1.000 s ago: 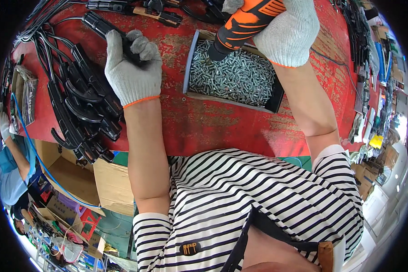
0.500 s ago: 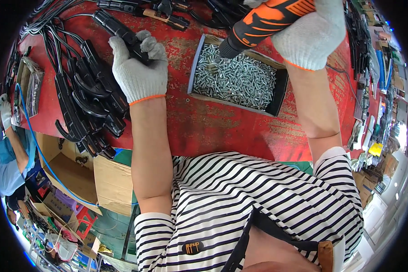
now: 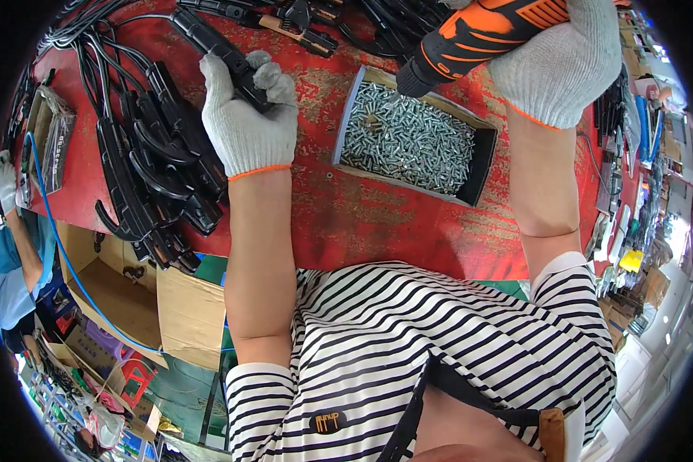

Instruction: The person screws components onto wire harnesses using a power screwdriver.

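Observation:
My left hand, in a white knit glove with an orange cuff, is closed round a long black handled tool that looks like a welding electrode holder. My right hand, gloved the same way, grips an orange and black power screwdriver. It slants down to the left, its bit over the far left part of a mass of small silvery screws. They fill most of an open cardboard box. Whether the bit touches a screw I cannot tell. Part of the tool's body is hidden by my right glove.
Several black electrode holders with grey cables lie in a heap left of my left arm. More lie along the far edge, one with a copper-coloured jaw. The red tabletop is worn. An open carton and a co-worker's gloved hand are at left.
The whole view has shifted slightly, so table things appear further right. My right hand with the screwdriver has moved a little right; both hands keep their grips.

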`<state>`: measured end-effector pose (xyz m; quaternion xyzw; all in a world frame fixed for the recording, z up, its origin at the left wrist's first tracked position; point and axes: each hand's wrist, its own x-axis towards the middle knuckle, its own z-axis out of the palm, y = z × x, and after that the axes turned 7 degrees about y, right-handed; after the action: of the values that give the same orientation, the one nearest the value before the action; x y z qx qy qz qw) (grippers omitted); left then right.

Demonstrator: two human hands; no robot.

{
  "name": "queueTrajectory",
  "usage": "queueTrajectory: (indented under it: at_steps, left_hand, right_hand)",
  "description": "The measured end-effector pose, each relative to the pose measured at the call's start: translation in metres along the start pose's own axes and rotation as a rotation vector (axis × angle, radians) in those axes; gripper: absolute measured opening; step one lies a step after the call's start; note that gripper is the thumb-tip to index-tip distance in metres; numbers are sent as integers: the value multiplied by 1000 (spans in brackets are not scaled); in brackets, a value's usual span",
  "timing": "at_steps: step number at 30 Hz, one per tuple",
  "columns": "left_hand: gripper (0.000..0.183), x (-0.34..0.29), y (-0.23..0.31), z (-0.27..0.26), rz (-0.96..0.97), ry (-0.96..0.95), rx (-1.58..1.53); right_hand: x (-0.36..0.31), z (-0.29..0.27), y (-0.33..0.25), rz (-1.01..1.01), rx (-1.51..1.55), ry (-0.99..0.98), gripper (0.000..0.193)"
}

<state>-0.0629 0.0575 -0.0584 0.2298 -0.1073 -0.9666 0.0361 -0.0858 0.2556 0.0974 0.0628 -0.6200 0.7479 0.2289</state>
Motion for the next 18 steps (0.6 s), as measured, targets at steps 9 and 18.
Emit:
queueTrajectory:
  at_steps: [9, 18]
  left_hand:
    - [49, 6, 5, -11, -47, -56, -15]
    - [57, 1, 0, -1, -33, 16, 30]
  right_hand:
    - [-2, 0, 6, -1, 60, 5, 32]
    - [-4, 30, -10, -227, -7, 139, 28]
